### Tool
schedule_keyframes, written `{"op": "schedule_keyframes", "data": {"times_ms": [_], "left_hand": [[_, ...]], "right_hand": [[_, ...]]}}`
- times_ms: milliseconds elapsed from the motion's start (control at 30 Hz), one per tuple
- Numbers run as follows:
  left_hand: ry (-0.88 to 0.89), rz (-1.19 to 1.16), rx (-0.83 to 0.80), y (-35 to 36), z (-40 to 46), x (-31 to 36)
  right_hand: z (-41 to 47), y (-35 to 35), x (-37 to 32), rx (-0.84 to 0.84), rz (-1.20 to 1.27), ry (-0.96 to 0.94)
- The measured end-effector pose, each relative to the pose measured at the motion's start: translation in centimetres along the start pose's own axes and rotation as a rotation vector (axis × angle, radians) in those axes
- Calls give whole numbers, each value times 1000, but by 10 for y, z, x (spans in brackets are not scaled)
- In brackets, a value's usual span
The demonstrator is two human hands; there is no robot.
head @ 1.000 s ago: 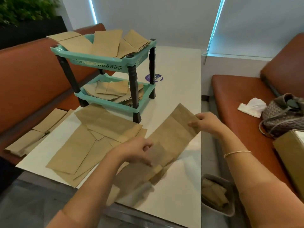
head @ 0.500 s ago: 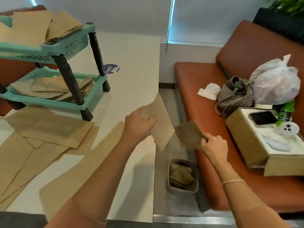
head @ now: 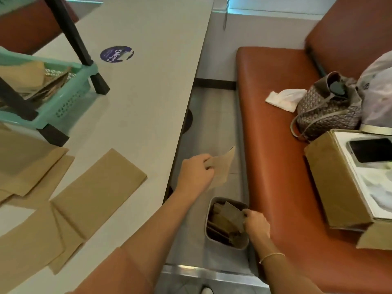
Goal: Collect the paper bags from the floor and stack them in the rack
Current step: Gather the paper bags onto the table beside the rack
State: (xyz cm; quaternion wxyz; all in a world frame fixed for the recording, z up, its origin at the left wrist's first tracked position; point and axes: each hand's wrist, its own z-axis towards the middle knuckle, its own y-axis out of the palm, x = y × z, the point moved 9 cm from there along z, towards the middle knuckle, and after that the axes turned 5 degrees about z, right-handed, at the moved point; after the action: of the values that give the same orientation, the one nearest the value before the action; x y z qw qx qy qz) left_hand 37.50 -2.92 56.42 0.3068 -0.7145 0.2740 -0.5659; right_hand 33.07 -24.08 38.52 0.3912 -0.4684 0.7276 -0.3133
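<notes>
Between a long pale desk and a brown bench seat runs a strip of grey floor, and that is where both hands are. On the floor against the foot of the seat stands a small grey bin with folded brown paper bags inside. The right hand is down at the bin's rim, its fingers curled on one of those bags. The left hand is higher, out past the desk's near right edge, pinching a flat paper bag by one end – the bag hangs over the floor, tilted, touching nothing else.

On the desk's near left part lie more flat bags, overlapping one another, some reaching the near edge. Toward the far left stands the rack – green trays on dark legs – and its lower tray already holds a loose pile of bags. A round purple sticker sits on the desk just beyond the rack's leg.

On the seat, well apart from the bin, are a white tissue, a patterned handbag, a pale plastic bag and a brown box with a phone lying on top.
</notes>
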Motion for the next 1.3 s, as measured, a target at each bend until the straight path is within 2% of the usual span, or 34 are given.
{"op": "schedule_keyframes", "data": {"times_ms": [133,300,367,433,500,667,767,1000,1167,1300], "left_hand": [[-52,9,-91,35,8,-10],[-100,181,-262,78,9,-23],[-97,269,-363,97,6,-26],[-92,315,-435,113,3,-29],[-106,340,-462,121,1,-33],[-135,399,-466,125,4,-46],[-142,381,-432,123,6,-51],[-146,383,-414,118,5,-58],[-138,362,-392,101,-5,-54],[-57,288,-345,73,-18,-31]], "right_hand": [[20,2,-5,25,58,-61],[22,-46,-37,238,325,-273],[18,-61,-57,243,266,-451],[15,-59,-72,180,59,-582],[20,-46,-67,99,-49,-542],[37,-6,-7,2,45,-192],[41,18,14,-70,17,-97],[46,48,21,-186,-65,-17],[38,38,0,-157,-95,-61],[20,5,-35,-122,18,-87]]}}
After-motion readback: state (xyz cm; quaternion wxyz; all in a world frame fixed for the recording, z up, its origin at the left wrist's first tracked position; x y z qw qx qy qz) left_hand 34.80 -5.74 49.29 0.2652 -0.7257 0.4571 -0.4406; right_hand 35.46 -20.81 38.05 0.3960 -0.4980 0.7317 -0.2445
